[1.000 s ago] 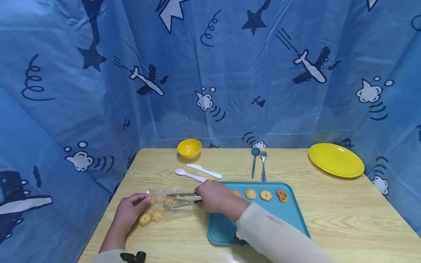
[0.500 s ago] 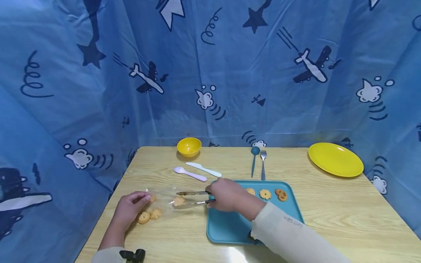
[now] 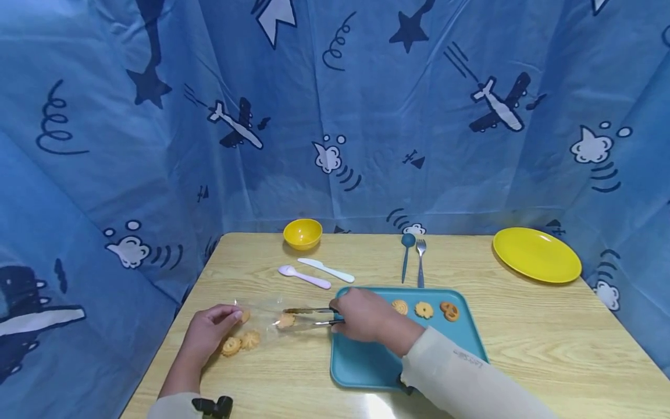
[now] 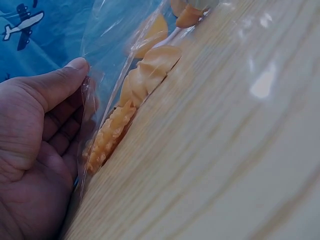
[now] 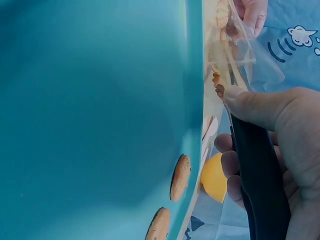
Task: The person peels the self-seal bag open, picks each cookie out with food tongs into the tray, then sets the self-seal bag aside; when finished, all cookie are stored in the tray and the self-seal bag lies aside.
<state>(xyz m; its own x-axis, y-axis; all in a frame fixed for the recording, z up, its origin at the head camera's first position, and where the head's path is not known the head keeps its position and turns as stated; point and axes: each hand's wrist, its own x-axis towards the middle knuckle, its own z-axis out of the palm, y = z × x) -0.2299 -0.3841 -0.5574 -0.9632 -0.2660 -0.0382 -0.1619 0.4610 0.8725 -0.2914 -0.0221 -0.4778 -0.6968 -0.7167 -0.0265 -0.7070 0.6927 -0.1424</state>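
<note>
My left hand (image 3: 206, 331) pinches the left edge of a clear plastic bag (image 3: 264, 311) lying on the table. Inside the bag are several cookies: a ring-shaped one (image 3: 231, 347), a star-shaped one (image 3: 250, 339) and another partly behind the left fingertips. In the left wrist view, ridged cookies (image 4: 150, 72) show through the film. My right hand (image 3: 361, 314) grips black-handled tongs (image 5: 257, 165) over the tray's left edge. Their metal arms reach into the bag, on either side of a star-shaped cookie (image 3: 285, 320); glare hides whether both touch it.
A blue tray (image 3: 361, 366) bears several cookies, among them a pretzel-shaped one (image 3: 449, 311) along its far edge. Behind lie a lilac spoon (image 3: 305, 277), a white knife (image 3: 327, 270), a dark spoon (image 3: 405, 256) and a fork (image 3: 421, 262). A yellow bowl (image 3: 302, 234) and yellow plate (image 3: 536, 255) stand farther back.
The right hand and tongs have moved right, and the star-shaped cookie between the tong arms has shifted right with them. The left hand keeps its pinch on the bag, nearly still.
</note>
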